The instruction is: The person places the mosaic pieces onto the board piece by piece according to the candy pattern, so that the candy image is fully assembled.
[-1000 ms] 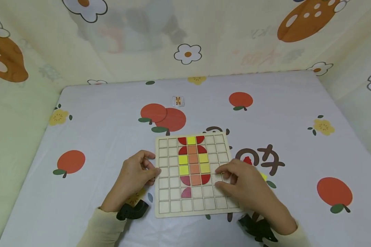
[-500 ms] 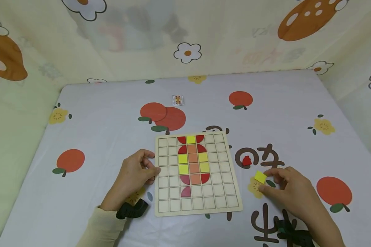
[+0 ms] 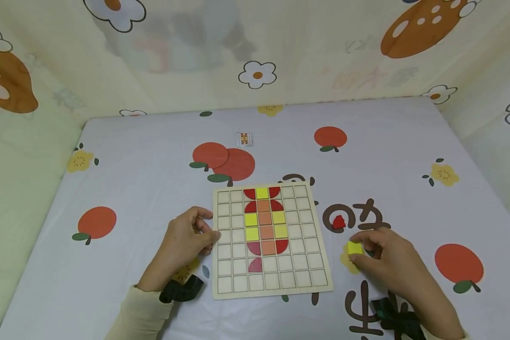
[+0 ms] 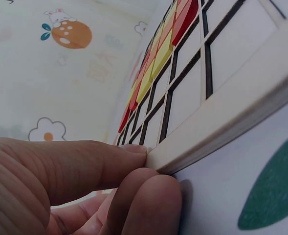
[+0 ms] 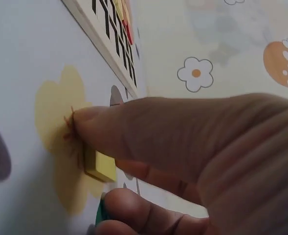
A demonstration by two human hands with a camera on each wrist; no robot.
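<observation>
A wooden grid board (image 3: 233, 282) lies on the table, with yellow, orange, red and pinkish tiles in its middle columns. At its left edge my left hand (image 3: 184, 238) pinches the rim, thumb on top and fingers against the side; the left wrist view shows the thumb (image 4: 104, 161) there. Right of the board, my right hand (image 3: 388, 257) holds a yellow square tile (image 3: 354, 248) between thumb and index finger, low over a printed flower. In the right wrist view the yellow tile (image 5: 99, 165) is partly hidden by the thumb.
A small red piece (image 3: 338, 222) lies right of the board, above the yellow tile. Farther back is a small printed pattern card (image 3: 244, 139). The tablecloth (image 3: 153, 156) has printed fruit and flowers, and a patterned curtain (image 3: 314, 56) rises behind the table.
My right hand has moved right, from over the board to the yellow tile, and its fingers have closed in on it. My left hand stays at the board's edge.
</observation>
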